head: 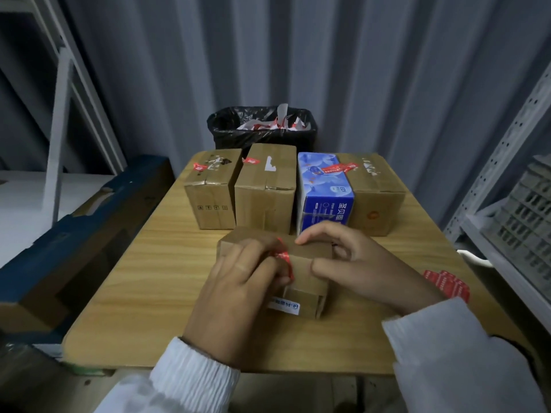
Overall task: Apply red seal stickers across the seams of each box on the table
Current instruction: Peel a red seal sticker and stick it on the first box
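A small brown cardboard box (307, 257) sits in the middle of the wooden table (143, 281). A red seal sticker (284, 257) lies crumpled across its top seam. My left hand (238, 296) lies on the box's left half, fingers pressing on the sticker. My right hand (363, 269) holds the box's right side, forefinger on the top and thumb against the front. Behind stand a left brown box (211, 189), a middle brown box (265, 186), a blue printed box (325, 189) and a right brown box (375, 192), each with a red sticker on top.
A stack of red stickers (447, 284) lies at the table's right edge. A black-lined bin (262, 126) with paper scraps stands behind the table. Metal shelving (515, 186) is on the right, a large flat carton (74, 234) leans on the left.
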